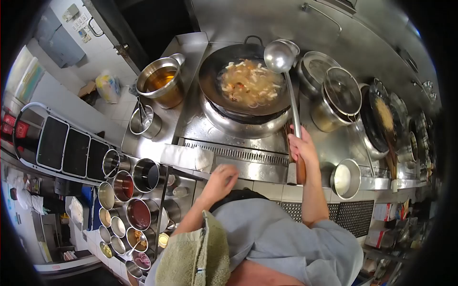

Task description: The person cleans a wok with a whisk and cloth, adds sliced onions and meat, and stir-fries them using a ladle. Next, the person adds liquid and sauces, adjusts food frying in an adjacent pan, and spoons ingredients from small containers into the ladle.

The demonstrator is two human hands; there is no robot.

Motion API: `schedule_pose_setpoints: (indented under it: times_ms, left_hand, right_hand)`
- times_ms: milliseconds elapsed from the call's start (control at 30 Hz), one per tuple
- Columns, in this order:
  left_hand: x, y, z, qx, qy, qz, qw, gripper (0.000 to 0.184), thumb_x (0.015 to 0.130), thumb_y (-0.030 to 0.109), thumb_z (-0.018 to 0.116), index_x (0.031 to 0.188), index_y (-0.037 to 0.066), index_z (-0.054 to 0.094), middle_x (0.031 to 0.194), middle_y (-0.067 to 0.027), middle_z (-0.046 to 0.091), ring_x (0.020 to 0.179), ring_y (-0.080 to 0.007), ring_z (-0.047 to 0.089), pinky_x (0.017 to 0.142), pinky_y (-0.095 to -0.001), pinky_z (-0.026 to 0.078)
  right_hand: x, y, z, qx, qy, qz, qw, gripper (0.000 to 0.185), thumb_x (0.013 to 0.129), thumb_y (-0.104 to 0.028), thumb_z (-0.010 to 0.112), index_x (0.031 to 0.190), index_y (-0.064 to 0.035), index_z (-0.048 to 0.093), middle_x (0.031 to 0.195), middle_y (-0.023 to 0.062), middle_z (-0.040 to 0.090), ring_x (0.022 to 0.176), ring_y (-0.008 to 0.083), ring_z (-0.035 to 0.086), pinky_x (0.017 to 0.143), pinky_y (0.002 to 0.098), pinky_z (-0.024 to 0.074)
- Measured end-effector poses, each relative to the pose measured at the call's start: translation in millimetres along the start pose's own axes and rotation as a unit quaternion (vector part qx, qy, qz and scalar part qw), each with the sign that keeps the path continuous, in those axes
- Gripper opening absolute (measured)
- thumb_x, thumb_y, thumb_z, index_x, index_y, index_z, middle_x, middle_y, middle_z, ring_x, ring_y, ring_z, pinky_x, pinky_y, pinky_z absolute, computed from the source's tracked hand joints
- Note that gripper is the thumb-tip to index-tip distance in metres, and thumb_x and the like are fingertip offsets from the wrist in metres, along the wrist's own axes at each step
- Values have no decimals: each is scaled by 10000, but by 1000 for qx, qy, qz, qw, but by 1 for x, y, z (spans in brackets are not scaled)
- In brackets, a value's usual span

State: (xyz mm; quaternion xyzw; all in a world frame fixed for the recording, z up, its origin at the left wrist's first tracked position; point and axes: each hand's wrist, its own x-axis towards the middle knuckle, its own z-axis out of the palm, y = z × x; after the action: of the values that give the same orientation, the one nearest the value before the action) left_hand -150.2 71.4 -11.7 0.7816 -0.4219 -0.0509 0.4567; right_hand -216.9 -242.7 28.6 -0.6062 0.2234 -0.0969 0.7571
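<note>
My right hand (304, 144) is closed around the long handle of a steel ladle (280, 57). The ladle's bowl is raised over the right rim of a black wok (210, 81). Inside the wok, a cloudy broth with pale strips and orange bits (250, 81) covers the bottom. My left hand (223, 180) hovers in front of the stove edge, near a folded white cloth (187, 158). Its fingers are blurred, and nothing shows in them. A green towel (195, 257) hangs over my left shoulder.
A pot of amber liquid (161, 82) and a smaller steel pot (145, 121) stand left of the wok. At right, a wire strainer (342, 90) rests on a pot, with a second wok (377, 114) beyond. Several seasoning containers (139, 214) fill the lower left. A steel bowl (346, 179) sits front right.
</note>
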Motion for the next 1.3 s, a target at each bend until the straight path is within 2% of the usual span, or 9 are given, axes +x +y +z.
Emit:
schedule_pose_setpoints:
  times_ms: [167,300,400,500,533,733,900,1000,1300]
  left_hand:
    - [-59,-3,-10,-47,28,-171,984,130,862,75,650,961,-8,644,977,-158,649,932,-347,619,837,-391,496]
    - [-55,1,-15,-14,24,-153,988,125,887,83,625,965,-13,642,979,-158,652,935,-343,624,838,-383,495]
    - [-40,16,-36,-5,47,-130,990,116,879,69,620,955,-18,632,958,-164,647,915,-345,623,824,-391,494]
    - [-47,12,-43,-1,68,-146,987,109,864,67,627,935,-15,631,937,-168,642,897,-349,622,796,-393,497]
    - [-49,12,-43,5,53,-161,985,106,865,71,627,926,-15,632,936,-168,643,889,-353,622,785,-392,498]
    - [-66,16,-35,-18,-12,-132,991,98,872,69,627,922,-15,636,924,-174,655,861,-363,627,764,-394,501]
    - [-87,7,-28,-22,9,-193,981,111,880,63,623,959,-12,645,905,-185,658,838,-354,643,751,-382,504]
    - [-86,3,-31,-24,21,-190,981,112,885,64,619,962,-14,643,900,-188,656,819,-346,647,735,-374,508]
    - [-60,-3,-37,-11,-1,-160,987,90,868,48,619,931,-15,629,886,-182,640,833,-363,624,731,-398,498]
  right_hand:
    - [-6,-16,-13,358,-133,41,923,419,927,-101,560,1318,-59,414,635,-32,382,404,43,327,306,238,300]
    - [-2,-17,-2,-43,34,-17,998,390,997,-140,469,1374,-75,388,632,-38,331,403,29,333,290,205,280]
    - [-13,-7,-19,413,-173,18,894,396,968,-101,464,1355,-50,397,642,-31,353,380,43,321,276,218,301]
    - [6,-1,-15,460,-187,35,867,380,973,-104,465,1346,-58,413,648,-31,352,380,42,318,282,216,304]
    - [15,-7,-12,219,-94,17,971,378,974,-106,480,1345,-61,421,651,-30,355,384,40,320,290,217,301]
    - [41,-17,-24,241,-73,-22,967,424,956,-109,539,1358,-59,415,635,-22,410,386,52,343,304,231,286]
    - [117,-52,-50,64,106,-110,986,250,906,-106,606,1103,-31,472,617,-7,466,423,93,424,362,257,331]
    - [114,-61,-66,223,32,-65,972,174,902,-72,613,1028,-92,495,614,-32,432,448,69,400,371,244,286]
    - [32,-77,-16,211,-59,21,975,367,934,-127,571,1277,-51,466,695,-32,415,438,22,357,333,186,299]
